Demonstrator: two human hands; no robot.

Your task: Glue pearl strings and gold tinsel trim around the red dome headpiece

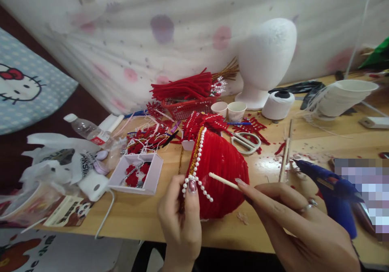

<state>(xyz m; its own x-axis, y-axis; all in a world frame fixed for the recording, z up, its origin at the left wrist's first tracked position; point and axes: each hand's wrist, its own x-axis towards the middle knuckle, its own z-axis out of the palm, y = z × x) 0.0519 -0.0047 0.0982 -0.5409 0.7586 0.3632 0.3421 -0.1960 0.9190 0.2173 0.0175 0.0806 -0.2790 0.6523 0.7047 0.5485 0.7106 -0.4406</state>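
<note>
A red velvety dome-shaped cap (pixel 226 162) is in my left hand (pixel 182 219), tilted on its side above the table's front edge. Gold trim (pixel 193 160) and a string of white pearl beads (pixel 199 152) run along its rim. My left thumb presses the beads against the rim, and a loose bead end (pixel 206 194) hangs over the red surface. Between the fingers of my right hand (pixel 291 219) is a thin wooden stick (pixel 223 180), its blunt tip in front of the cap; whether it touches, I cannot tell. My left fingers are partly hidden behind the rim.
A blue glue gun (pixel 331 191) lies at the right. Scissors (pixel 246 142), paper cups (pixel 237 111), a thread cone (pixel 278 105) and a white foam head (pixel 267 57) stand behind. On the left are a white box (pixel 154 179) of trimmings and a plastic bottle (pixel 86 128).
</note>
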